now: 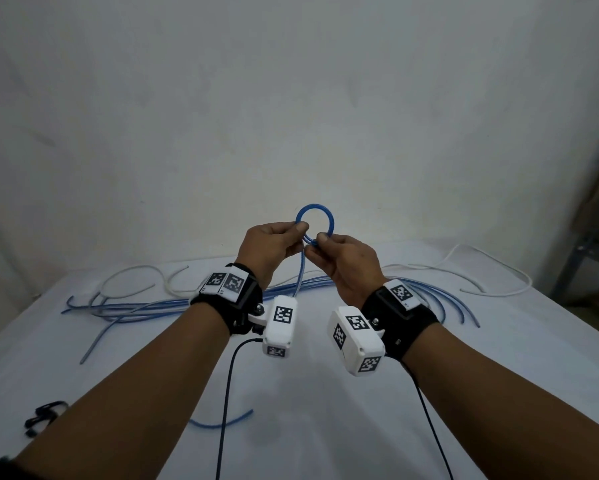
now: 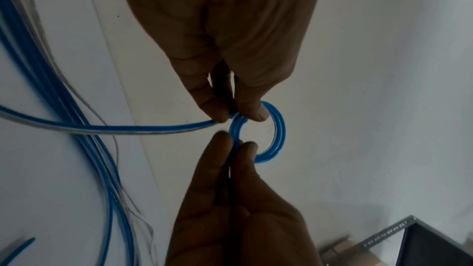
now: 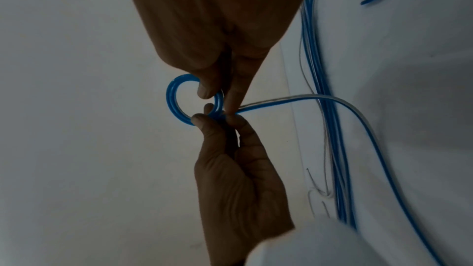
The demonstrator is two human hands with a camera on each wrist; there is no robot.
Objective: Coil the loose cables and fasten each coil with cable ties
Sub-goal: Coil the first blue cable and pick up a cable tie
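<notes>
A small blue cable coil (image 1: 314, 221) of a few turns is held upright in the air above the white table (image 1: 343, 427). My left hand (image 1: 300, 230) pinches the coil's left side between thumb and fingers. My right hand (image 1: 320, 240) pinches its lower right side. The cable's loose tail (image 1: 300, 275) drops from the coil to the table. In the left wrist view the left hand (image 2: 236, 115) and right hand (image 2: 236, 143) pinch the coil (image 2: 277, 128) from opposite sides. In the right wrist view the right hand (image 3: 217, 101) and left hand (image 3: 215, 117) meet at the coil (image 3: 171, 98).
Several loose blue cables (image 1: 145, 308) lie spread across the far part of the table, with white cables (image 1: 492, 271) behind them. A short blue piece (image 1: 222, 422) lies near me. Black cable ties (image 1: 43, 415) sit at the near left. A metal rack (image 1: 575, 268) stands at the right.
</notes>
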